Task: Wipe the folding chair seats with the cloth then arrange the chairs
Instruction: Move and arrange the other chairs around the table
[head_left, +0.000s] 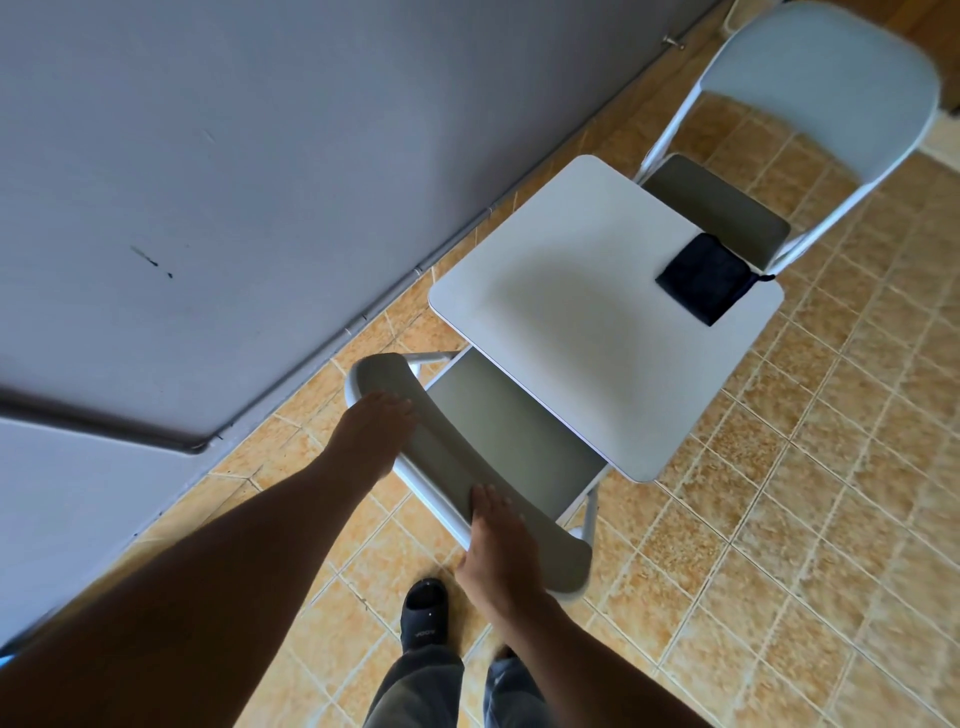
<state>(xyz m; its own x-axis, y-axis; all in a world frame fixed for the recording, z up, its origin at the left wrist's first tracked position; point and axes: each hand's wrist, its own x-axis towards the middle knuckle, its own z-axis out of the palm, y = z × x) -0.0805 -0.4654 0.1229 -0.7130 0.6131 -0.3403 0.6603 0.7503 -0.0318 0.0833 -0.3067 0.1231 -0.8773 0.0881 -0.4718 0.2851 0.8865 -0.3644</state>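
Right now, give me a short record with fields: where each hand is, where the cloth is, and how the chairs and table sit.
left hand: resting on the near folding chair's backrest, at its wall-side end
right hand: on the same backrest, at its other end
cloth: dark, folded, lying on the white table near its far corner, in neither hand
near chair seat: partly under the table edge
far folding chair: across the table, facing it
floor: tan tiles

Table top: smooth, matt white laminate-like surface. On it, the cloth: dark, soft woven fabric. Near chair, tucked under the table: matt grey plastic backrest, white-painted metal tube frame. Floor beneath: glazed, mottled orange tile.
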